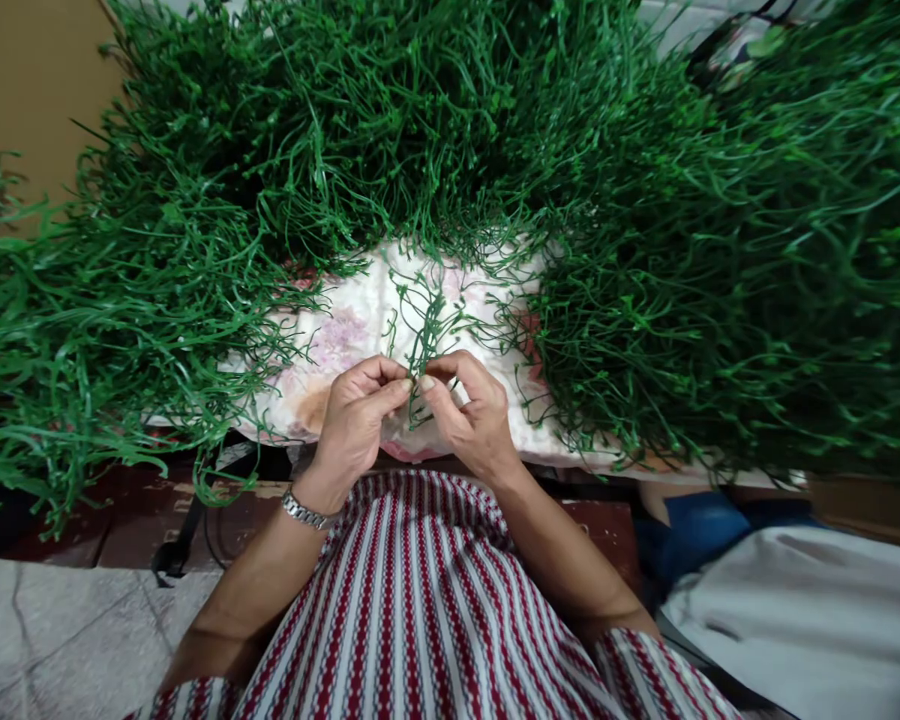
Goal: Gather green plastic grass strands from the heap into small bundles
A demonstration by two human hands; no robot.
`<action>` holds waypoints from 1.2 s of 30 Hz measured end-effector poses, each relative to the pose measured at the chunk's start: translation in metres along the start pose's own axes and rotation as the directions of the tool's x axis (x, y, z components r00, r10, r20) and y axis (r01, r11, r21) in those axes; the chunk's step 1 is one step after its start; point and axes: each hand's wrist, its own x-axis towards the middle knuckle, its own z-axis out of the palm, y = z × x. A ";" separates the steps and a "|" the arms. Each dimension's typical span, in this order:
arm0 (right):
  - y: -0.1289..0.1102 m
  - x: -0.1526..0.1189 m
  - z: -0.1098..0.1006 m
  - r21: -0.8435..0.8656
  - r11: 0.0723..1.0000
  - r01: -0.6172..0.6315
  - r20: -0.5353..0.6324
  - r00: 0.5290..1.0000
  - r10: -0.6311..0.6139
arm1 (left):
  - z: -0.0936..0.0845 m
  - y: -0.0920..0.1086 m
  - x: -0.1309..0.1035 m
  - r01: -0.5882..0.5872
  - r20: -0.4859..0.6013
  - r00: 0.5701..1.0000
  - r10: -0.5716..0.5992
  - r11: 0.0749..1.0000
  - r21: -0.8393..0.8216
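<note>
A slim sprig of green artificial-looking stems (429, 325) stands between my hands, its branching tips pointing away from me. My left hand (361, 405) pinches it from the left, thumb against forefinger. From the right, my right hand (471, 405) also pinches the sprig near its lower end, thumb and forefinger together. The two sets of fingertips almost touch. Just beneath them lies a white flowered cloth (360, 300) on the table. A short piece of the sprig sticks out below the fingers toward me.
Big heaps of similar green stems surround the cloth: a left heap (135, 290), a back heap (420, 110) and a right heap (750, 260). Stems hang over the table's front edge at left. A person in a pale garment (802, 610) sits close on the right.
</note>
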 end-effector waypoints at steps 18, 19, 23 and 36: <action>0.013 -0.008 -0.005 -0.235 0.931 0.281 0.230 0.946 -0.228 | -0.007 0.005 0.004 0.114 0.035 0.993 -0.109 0.974 -0.195; 0.013 -0.008 -0.003 -0.261 0.921 0.288 0.227 0.946 -0.231 | -0.007 0.004 0.004 0.121 0.044 0.993 -0.114 0.973 -0.199; 0.016 -0.006 0.005 -0.260 0.911 0.319 0.165 0.945 -0.283 | -0.006 0.002 0.002 0.138 0.068 0.990 -0.126 0.967 -0.217; 0.021 -0.007 0.003 -0.227 0.871 0.436 0.300 0.882 -0.363 | 0.002 0.001 0.002 0.121 0.023 0.993 -0.119 0.976 -0.183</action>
